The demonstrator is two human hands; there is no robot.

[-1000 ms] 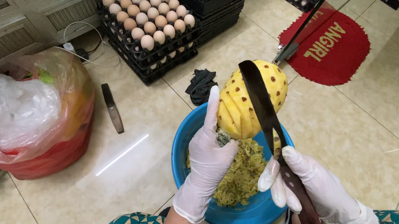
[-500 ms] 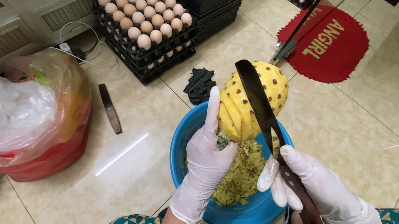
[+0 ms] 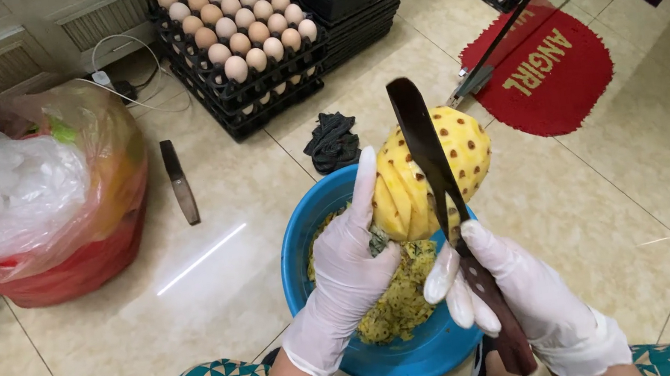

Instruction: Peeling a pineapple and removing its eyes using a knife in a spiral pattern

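Over tiled floor, knife (image 3: pixel 425 154) stands upright, tip away, against pineapple (image 3: pixel 428 171).

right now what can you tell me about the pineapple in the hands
The pineapple is peeled, yellow flesh dotted with rows of brown eyes, and spiral grooves are cut into its left side. It is held tilted above a blue basin of peel scraps. The gloved left hand grips its lower left side, and the dark blade of the knife, held by the gloved right hand, lies across its front.
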